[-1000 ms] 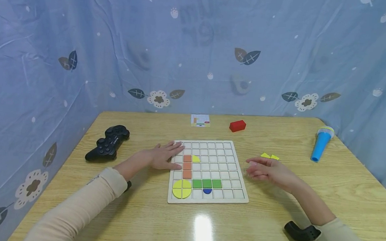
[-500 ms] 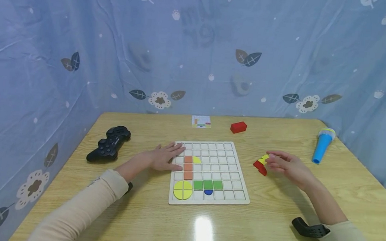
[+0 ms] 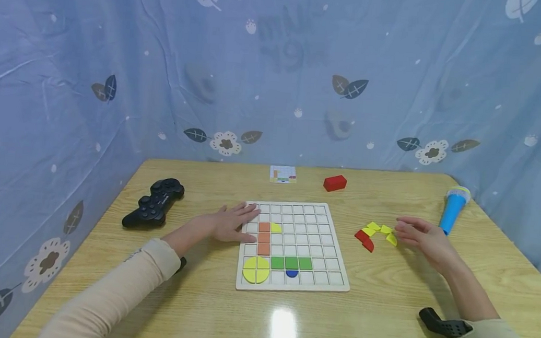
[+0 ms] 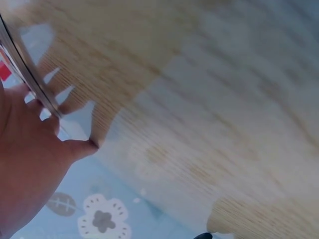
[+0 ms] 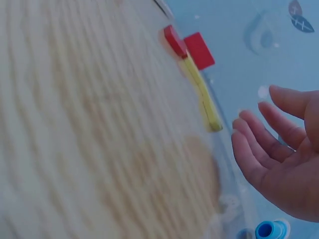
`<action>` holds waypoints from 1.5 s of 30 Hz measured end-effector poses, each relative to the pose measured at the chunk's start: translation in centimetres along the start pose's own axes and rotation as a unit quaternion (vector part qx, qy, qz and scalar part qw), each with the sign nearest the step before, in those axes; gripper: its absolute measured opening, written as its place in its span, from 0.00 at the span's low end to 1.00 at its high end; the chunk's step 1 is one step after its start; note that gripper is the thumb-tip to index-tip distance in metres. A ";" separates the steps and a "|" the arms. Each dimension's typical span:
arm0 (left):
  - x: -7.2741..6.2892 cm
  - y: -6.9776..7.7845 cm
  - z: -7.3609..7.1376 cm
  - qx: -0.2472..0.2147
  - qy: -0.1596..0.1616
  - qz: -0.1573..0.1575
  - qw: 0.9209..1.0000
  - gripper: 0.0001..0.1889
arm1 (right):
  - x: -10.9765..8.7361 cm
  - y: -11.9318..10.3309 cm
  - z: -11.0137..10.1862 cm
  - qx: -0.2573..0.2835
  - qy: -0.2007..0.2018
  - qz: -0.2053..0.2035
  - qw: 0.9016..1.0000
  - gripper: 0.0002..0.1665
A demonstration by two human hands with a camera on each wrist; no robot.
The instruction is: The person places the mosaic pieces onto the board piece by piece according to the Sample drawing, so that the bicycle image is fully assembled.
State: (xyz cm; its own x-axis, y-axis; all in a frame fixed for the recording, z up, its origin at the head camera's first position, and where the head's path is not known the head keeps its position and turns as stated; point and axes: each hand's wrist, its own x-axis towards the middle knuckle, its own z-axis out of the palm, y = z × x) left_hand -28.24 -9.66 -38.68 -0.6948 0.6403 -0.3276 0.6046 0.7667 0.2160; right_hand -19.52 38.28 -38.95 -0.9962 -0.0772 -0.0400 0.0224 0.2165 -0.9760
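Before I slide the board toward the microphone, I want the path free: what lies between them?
In the head view, red pieces and yellow pieces lie between the board and the microphone, with the right hand just past them.

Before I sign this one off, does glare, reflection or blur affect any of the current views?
Head view: white glare patch on the table in front of the board, whose grid is readable; left wrist view: hazy and soft, the left hand mirrored in the table; right wrist view: dim, wood grain smeared, the right hand slightly soft.
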 end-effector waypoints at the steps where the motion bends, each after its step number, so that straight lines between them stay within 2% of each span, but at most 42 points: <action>1: 0.0 -0.1 0.0 0.000 0.000 0.001 1.000 0.45 | 0.0 0.0 0.0 -0.013 0.004 0.003 1.000 0.34; 6: 0.0 0.0 0.1 -0.002 0.000 0.005 1.000 0.44 | -0.1 0.4 -0.1 -0.090 0.008 0.004 0.996 0.34; 11: 0.0 0.1 -0.1 -0.006 -0.003 0.003 1.000 0.45 | 0.1 0.8 -0.2 -0.134 0.002 0.002 0.991 0.33; 16: 0.1 -0.2 0.0 -0.009 -0.007 -0.002 1.000 0.45 | 0.2 0.7 0.0 -0.216 0.000 0.001 0.976 0.33; 19: 0.3 -0.4 0.1 -0.006 -0.012 -0.005 1.000 0.45 | 0.0 0.6 0.2 -0.246 -0.004 -0.009 0.969 0.32; 29: -0.3 0.3 -0.4 0.004 -0.013 -0.005 1.000 0.44 | 0.0 0.2 0.4 -0.272 -0.026 -0.066 0.960 0.31; 38: -0.2 0.3 -0.6 0.007 -0.012 -0.004 1.000 0.45 | 0.2 0.5 0.4 -0.282 -0.054 -0.077 0.955 0.30; 45: -0.2 0.3 -0.5 0.011 -0.015 -0.006 1.000 0.45 | 0.3 0.6 1.0 -0.276 -0.059 -0.087 0.955 0.28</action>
State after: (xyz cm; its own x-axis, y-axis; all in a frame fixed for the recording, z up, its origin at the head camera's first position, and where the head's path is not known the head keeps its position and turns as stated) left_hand -28.14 -9.56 -38.07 -0.6898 0.6291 -0.3583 0.6055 0.7726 0.1909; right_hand -19.71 37.44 -39.71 -0.9636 -0.2614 0.0568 -0.2229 0.6675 -0.7104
